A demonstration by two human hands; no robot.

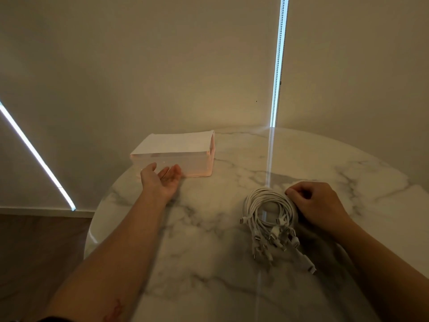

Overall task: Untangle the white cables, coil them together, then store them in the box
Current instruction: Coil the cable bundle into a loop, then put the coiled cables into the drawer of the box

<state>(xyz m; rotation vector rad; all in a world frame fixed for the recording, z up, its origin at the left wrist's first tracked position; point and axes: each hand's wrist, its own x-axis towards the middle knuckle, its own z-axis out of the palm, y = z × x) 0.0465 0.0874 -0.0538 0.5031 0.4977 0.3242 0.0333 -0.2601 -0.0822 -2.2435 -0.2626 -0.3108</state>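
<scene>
White cables (264,225), coiled into one ring with the plugs trailing toward the viewer, lying on the round white marble table (209,252), right of centre; right hand (320,205) at the ring's far right rim, its curled fingers (294,191) pinching the strands; left hand (160,180) palm-up with fingers spread and holding nothing, just before the translucent pink plastic box (197,163) at the table's far left edge, well apart from the coil.

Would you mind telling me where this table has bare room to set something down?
Bare tabletop lies between the box and the coiled cables, and along the near edge. Crowded: the right hand on the cables, the left hand open by the box.
</scene>
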